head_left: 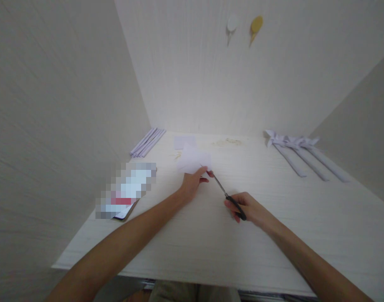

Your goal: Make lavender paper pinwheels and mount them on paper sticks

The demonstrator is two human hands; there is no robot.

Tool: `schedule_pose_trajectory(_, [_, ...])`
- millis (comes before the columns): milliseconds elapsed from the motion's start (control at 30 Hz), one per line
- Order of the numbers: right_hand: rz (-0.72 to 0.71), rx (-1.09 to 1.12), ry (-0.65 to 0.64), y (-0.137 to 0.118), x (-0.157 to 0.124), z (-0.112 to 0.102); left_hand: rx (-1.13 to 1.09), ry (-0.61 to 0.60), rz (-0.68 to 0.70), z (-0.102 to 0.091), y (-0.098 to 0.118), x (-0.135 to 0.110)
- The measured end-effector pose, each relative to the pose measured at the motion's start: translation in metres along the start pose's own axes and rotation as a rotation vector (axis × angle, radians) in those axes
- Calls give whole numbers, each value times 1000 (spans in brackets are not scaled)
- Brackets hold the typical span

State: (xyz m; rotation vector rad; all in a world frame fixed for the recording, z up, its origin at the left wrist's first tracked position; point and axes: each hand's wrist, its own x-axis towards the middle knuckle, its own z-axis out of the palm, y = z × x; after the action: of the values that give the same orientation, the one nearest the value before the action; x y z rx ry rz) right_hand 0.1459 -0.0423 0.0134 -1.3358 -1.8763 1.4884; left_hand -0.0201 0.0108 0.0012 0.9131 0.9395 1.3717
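My left hand (192, 185) pinches the near edge of a pale lilac sheet of paper (193, 159), thumb on top. In my right hand (245, 205) is a pair of scissors (220, 184) with black handles, the fingers wrapped round them. Its metal blades point up and left, and their tips reach the paper's right side beside my left fingertips. Whether the blades are parted is too small to tell. Just behind the held sheet lies another small piece of lilac paper (180, 141).
Rolled paper sticks (148, 142) lie at the back left, before a phone (129, 191) with a blurred screen. At right are several paper sticks with folded ends (292, 157). Small yellowish scraps (232, 141) lie near the back wall, where two hooks (256, 25) hang. Walls enclose the tabletop (192, 247).
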Motion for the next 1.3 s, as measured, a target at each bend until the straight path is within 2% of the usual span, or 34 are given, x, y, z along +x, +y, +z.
schedule_pose_trajectory(233, [40,22,9,-3,0,1,7,-2,-8,0,1,-1])
schedule_pose_trajectory(1300, [39,-5,8,1,1,0,32,18,1,1,0,0])
